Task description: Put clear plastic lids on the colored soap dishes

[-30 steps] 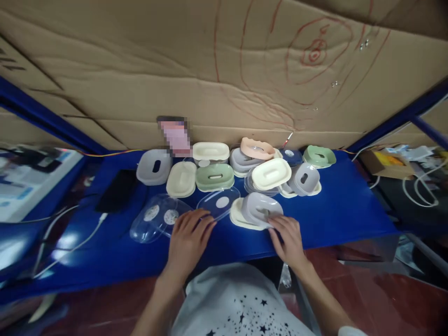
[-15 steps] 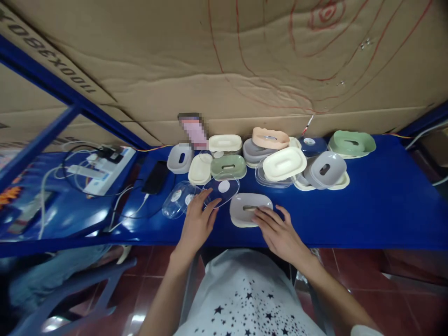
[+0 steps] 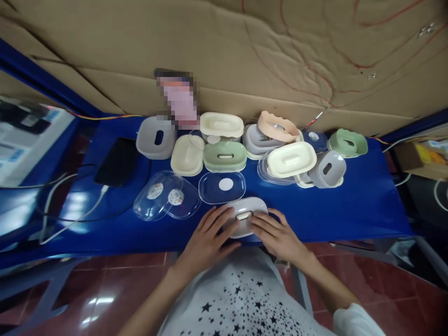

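Observation:
A grey oval plastic dish (image 3: 257,204) with a slot in its middle is near the table's front edge, between my hands. A cream part shows through the slot. My left hand (image 3: 209,235) is closed over the dish's left side, fingers on top and thumb along the near edge. On the right side, my right hand (image 3: 278,234) has its fingers inside the rim; its thumb is partly hidden. Just behind the dish lies a clear oval lid (image 3: 210,189) with a white round sticker. Two more clear lids (image 3: 147,207) overlap to the left.
Along the back are a grey box (image 3: 147,140), cream pieces (image 3: 187,156), a green dish (image 3: 226,156), a peach ring (image 3: 280,127) and stacked grey parts (image 3: 331,170). A black phone (image 3: 117,161) with a cable lies left. A cardboard wall (image 3: 224,56) stands behind the table.
My left hand has left the clear lid and moved right onto the grey dish. The lid now lies flat behind it. My right hand stays on the dish. The view has shifted.

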`<state>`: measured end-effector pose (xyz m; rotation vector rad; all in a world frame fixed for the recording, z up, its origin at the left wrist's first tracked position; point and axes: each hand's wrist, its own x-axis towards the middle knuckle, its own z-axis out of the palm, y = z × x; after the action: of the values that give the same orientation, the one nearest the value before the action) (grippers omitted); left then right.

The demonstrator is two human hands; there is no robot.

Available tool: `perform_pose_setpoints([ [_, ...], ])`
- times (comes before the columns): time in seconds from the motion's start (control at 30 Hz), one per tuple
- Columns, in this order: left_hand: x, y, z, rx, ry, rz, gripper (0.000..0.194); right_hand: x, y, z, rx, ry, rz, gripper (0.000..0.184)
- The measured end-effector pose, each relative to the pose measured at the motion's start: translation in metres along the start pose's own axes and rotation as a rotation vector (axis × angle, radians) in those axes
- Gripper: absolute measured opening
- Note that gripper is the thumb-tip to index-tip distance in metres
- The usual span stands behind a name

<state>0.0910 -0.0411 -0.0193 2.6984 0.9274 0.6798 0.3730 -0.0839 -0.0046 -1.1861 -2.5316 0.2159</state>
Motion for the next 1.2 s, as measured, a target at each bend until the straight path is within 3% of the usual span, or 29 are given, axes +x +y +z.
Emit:
perform_pose_setpoints([
  [0.1, -0.001, 0.001, 0.000, 0.032, -0.030, 0.001, 0.040, 0.008, 0.007, -0.016, 0.068, -0.025, 0.004, 0.033],
  [0.27, 0.000, 0.001, 0.003, -0.009, -0.035, 0.007, 0.038, 0.048, 0.030, -0.043, 0.003, 0.086, 0.053, 0.046],
  [0.43, -0.016, 0.001, -0.007, -0.078, -0.051, -0.009, 0.029, 0.112, 0.045, -0.030, -0.035, -0.148, -0.077, 0.032],
  [0.53, -0.033, 0.000, -0.019, -0.076, -0.050, -0.056, 0.026, 0.118, 0.048, -0.026, 0.172, -0.161, -0.088, 0.021],
  [0.6, -0.041, -0.001, -0.023, -0.076, -0.013, -0.098, 0.020, 0.106, 0.048, -0.027, 0.399, -0.042, 0.050, 0.018],
  [0.73, -0.040, -0.004, -0.016, -0.165, 0.105, -0.152, 0.010, 0.063, 0.038, -0.023, 0.792, 0.320, 0.571, 0.024],
  [0.8, -0.032, -0.005, -0.008, -0.239, 0.105, -0.184, 0.008, 0.042, 0.029, -0.015, 0.824, 0.502, 0.775, 0.029],
  [0.9, -0.017, -0.006, 0.003, -0.371, 0.016, -0.234, 0.014, 0.018, 0.018, -0.004, 0.744, 0.853, 0.992, 0.029],
  [0.97, -0.005, -0.009, 0.008, -0.454, -0.033, -0.253, 0.030, 0.008, 0.014, -0.001, 0.719, 1.049, 1.054, 0.025],
  [1.0, 0.000, -0.011, 0.009, -0.484, -0.042, -0.259, 0.040, 0.004, 0.014, -0.001, 0.706, 1.087, 1.049, 0.025],
  [1.07, 0.010, -0.014, 0.010, -0.520, -0.046, -0.273, 0.061, 0.001, 0.016, -0.002, 0.634, 1.016, 0.983, 0.029],
  [1.2, 0.021, -0.016, 0.013, -0.539, -0.064, -0.286, 0.091, 0.010, 0.018, -0.003, 0.386, 0.551, 0.784, 0.040],
])
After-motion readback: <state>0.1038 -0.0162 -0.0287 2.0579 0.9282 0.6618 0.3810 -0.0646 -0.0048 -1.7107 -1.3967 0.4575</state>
